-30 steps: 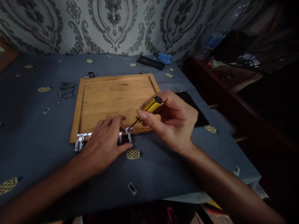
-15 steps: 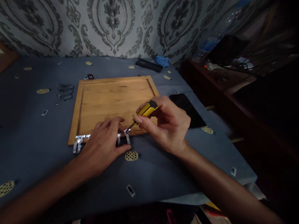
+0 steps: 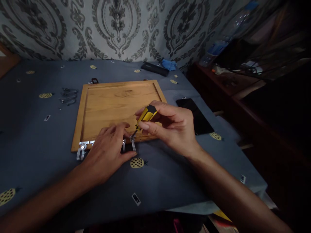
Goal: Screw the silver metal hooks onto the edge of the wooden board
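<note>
Black slab (image 3: 200, 117) beside wooden board (image 3: 114, 105), partly behind the right hand (image 3: 175, 129)

The left arm (image 3: 58, 187) comes up from the lower left corner. The left grip (image 3: 107, 150), a bare hand, lies palm down just left of the middle. Its fingers (image 3: 119, 130) bend over, side by side, and its thumb (image 3: 127, 156) sticks out to the right, away from them. The right arm (image 3: 230, 184) slants up from the lower right. The right grip (image 3: 177, 126), bare too, sits a bit higher, near the middle. Its fingers curl in, and its thumb points left in a pinch.
</note>
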Demonstrator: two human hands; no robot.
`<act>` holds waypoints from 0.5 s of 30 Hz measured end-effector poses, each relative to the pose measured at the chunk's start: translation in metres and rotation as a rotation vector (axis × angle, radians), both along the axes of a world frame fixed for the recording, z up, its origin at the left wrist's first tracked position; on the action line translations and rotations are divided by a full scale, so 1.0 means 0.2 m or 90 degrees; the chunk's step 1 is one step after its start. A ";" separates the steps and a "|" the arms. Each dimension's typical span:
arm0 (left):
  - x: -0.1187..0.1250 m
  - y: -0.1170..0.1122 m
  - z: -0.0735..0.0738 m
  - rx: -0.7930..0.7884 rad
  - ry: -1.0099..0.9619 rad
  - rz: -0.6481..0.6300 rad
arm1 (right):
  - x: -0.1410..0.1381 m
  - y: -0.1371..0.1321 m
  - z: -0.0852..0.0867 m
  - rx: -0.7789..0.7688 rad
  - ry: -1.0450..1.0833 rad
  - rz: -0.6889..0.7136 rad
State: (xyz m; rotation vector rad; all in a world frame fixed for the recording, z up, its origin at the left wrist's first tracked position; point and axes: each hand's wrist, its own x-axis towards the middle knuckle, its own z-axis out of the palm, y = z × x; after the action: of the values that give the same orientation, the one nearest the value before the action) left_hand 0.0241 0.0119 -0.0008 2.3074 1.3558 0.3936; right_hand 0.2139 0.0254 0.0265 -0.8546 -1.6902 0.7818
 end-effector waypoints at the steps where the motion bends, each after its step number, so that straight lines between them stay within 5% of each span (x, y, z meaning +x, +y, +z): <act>1: 0.00 0.00 0.00 -0.001 -0.002 0.000 | -0.01 0.01 0.00 0.013 0.003 -0.022; 15: 0.00 0.00 0.00 -0.010 -0.007 0.001 | -0.04 -0.04 -0.08 0.247 -0.016 -0.178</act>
State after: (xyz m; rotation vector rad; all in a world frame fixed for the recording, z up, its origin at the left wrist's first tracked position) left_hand 0.0235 0.0114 0.0002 2.2874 1.3512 0.3945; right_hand 0.2062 0.0175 0.0111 -0.8038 -1.6267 0.2427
